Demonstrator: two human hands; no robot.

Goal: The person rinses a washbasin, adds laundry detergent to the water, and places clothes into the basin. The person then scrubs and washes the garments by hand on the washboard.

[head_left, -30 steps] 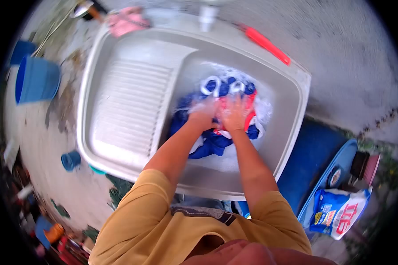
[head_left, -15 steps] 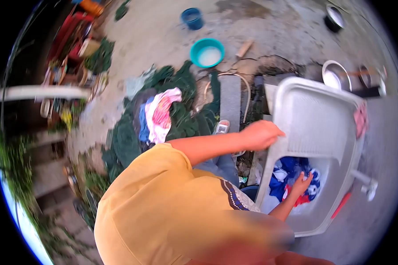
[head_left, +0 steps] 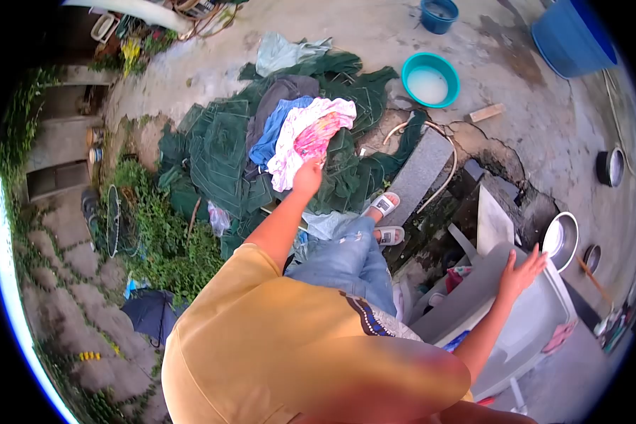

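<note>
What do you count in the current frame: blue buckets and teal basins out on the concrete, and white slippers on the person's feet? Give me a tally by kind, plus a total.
Blue buckets: 2
Teal basin: 1
White slippers: 2
Total: 5

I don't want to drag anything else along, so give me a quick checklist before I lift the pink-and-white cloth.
1. Left hand at the pink-and-white cloth: ok, at its near end.
2. Fingers firmly closed on it: cannot tell.
3. Cloth apart from other laundry: not ok, it lies against the blue cloth.
4. Right hand free: ok, spread open by the sink.
5. Teal basin apart from the cloth: ok.
</note>
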